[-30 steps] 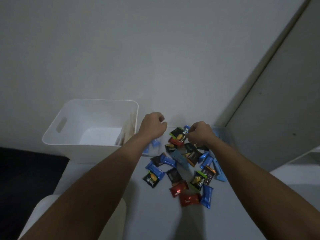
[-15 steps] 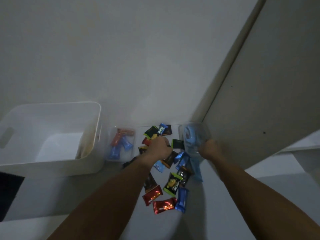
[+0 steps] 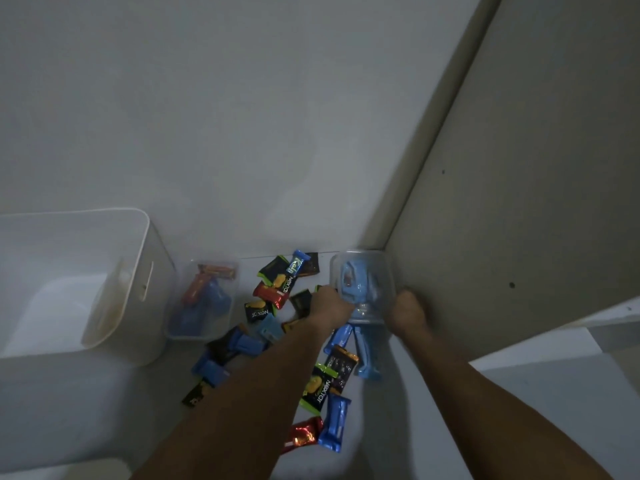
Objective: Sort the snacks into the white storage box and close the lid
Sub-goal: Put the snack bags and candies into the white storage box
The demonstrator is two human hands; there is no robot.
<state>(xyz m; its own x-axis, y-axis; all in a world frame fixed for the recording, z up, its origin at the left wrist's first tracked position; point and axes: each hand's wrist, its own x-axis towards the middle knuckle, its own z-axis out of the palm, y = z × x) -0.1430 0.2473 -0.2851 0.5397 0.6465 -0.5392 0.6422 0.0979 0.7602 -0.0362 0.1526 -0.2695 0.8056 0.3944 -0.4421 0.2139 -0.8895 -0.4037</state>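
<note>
I judge the task to be at an early stage. The white storage box (image 3: 104,289) stands at the left on the bench (image 3: 86,410), open, and its inside looks bare to me; I see no snack in it and no lid on it (I cannot say where the lid is). Just beside the box, on its right, there is a small clear container (image 3: 202,303) with some blue and red packets inside.

Most of the snacks (image 3: 277,323) lie loose on the bench between this container and the wall corner, more than a dozen packets in blue, black, green and red.

Both hands are at a second clear container (image 3: 360,285), which is tilted and has blue packets inside. My left hand (image 3: 329,306) is curled against its left side and the right hand (image 3: 407,311) presses on its right side, so I hold the container between the two; how tight the fingers are, I cannot tell, because the picture is dim.

What remains, in my opinion: sorting the loose packets, moving the containers into the white box, and closing the lid.
</note>
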